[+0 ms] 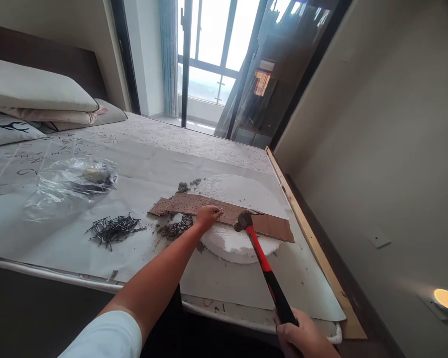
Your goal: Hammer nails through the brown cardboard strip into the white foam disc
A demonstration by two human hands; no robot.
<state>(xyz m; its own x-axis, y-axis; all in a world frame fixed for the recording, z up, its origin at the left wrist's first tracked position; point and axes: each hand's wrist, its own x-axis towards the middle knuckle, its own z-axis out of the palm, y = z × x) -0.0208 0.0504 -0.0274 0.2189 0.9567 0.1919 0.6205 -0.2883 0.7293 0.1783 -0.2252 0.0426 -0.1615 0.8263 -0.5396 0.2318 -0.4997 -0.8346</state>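
Note:
My left hand (207,216) rests on a brown cardboard strip (272,224) full of small holes, fingertips pinching a nail upright on it. The strip lies across a round white foam disc (239,191). My right hand (304,338) grips the black end of a red-and-black hammer (263,258). The hammer's metal head (242,220) hovers just right of my left fingertips, over the strip.
A pile of loose nails (114,229) lies left of the strip, with a clear plastic bag (72,181) behind it. Grey crumbs (175,229) are scattered by the disc. Paper covers the bed; pillows (33,94) lie at far left. A wall stands to the right.

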